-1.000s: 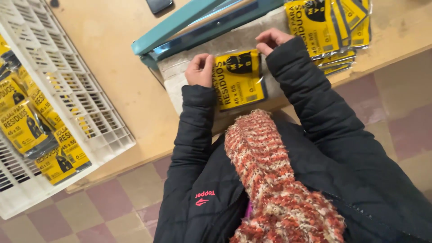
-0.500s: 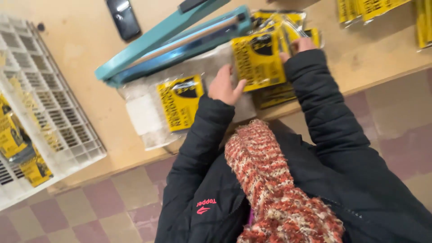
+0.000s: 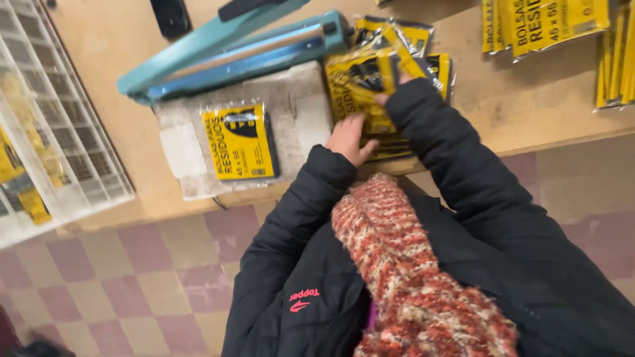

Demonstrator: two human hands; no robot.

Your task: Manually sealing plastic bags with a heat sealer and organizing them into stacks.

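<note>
a flat yellow plastic packet with a black corner patch [image 3: 239, 141] lies alone on a pale grey padded slab [image 3: 301, 109], just in front of a teal bar-shaped heat sealer [image 3: 238, 47] whose arm stands lifted. to the right of the slab sits a loose stack of yellow-and-black plastic packets [image 3: 370, 82], glossy and crinkled, overlapping at angles; how many lie in it cannot be told. more yellow packets [image 3: 546, 23] lie at the upper right of the tan wooden surface [image 3: 529, 109], cut off by the frame edge. at far left a white wire-grid crate [image 3: 63, 142] holds further yellow packets [image 3: 30, 198], blurred.

the left hand [image 3: 349, 135] lies palm down, fingers spread and released, flat on the near edge of the stack. the right hand [image 3: 391, 89] is mostly hidden by its black padded sleeve; only fingertips show, pressed onto the top packet of the stack, and whether its grip is clenched cannot be told.

one sealer, one slab, one crate. a small black object [image 3: 170, 16] lies near the top edge. a red-and-cream knitted scarf [image 3: 410, 264] hangs below.
</note>
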